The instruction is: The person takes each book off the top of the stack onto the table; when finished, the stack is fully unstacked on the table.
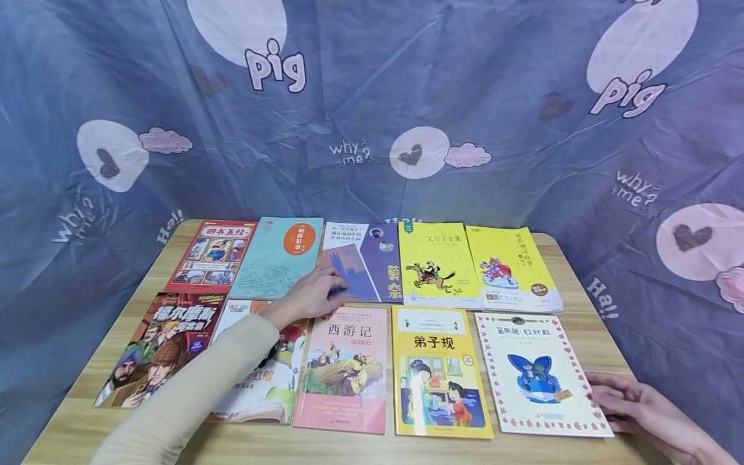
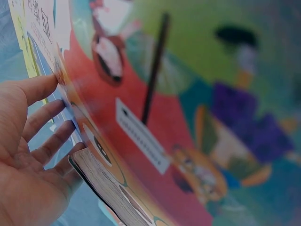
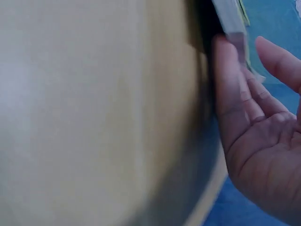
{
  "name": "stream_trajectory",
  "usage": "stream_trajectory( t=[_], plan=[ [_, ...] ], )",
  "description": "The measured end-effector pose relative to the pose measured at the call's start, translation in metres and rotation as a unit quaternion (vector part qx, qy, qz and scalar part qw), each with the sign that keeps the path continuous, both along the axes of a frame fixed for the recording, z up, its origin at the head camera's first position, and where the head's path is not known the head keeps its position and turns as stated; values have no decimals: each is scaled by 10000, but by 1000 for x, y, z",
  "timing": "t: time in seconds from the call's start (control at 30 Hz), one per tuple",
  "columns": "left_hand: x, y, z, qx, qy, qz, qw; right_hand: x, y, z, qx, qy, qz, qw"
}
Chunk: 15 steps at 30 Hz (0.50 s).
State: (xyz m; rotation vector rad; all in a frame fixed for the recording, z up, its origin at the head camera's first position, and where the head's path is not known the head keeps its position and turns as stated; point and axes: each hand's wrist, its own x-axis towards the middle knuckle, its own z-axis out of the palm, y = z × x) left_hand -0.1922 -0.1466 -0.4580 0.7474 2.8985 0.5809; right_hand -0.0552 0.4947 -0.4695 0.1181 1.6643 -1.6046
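In the head view my left hand (image 1: 314,290) lies over the lower left part of a blue-and-white book (image 1: 383,258) in the back row. Its fingers are loosely bent in the left wrist view, beside a colourful picture-covered book (image 2: 136,94). My forearm partly covers that book in the front row. At the right end of the front row, my right hand (image 1: 639,407) has its fingertips at the side edge of a white book with a blue butterfly (image 1: 535,378). The right wrist view shows the thumb standing apart from the page edges.
Two rows of books lie on a wooden table (image 1: 343,449). A pink book (image 1: 343,374) and a yellow book (image 1: 442,371) lie between my hands. Behind them are teal (image 1: 273,258), red (image 1: 212,256) and more yellow covers. A blue printed cloth (image 1: 372,84) hangs behind the table.
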Motion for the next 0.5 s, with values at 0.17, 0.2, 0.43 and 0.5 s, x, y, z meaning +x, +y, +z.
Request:
stream_trajectory(
  t=[0.17,0.2,0.43,0.5],
  plan=[
    [-1,-1,0,25,5,-12,10000,-3,-3,21,1179,601,-36,9912],
    [-1,-1,0,21,6,-7,10000,-5,-5,25,1352,801,-77,9875],
    [-1,-3,2,23,-70,30,10000,-21,-39,42,1644,2283,-486,9584],
    [-2,-3,2,18,-91,35,10000,-28,-55,47,1656,2630,-555,9489]
  ],
)
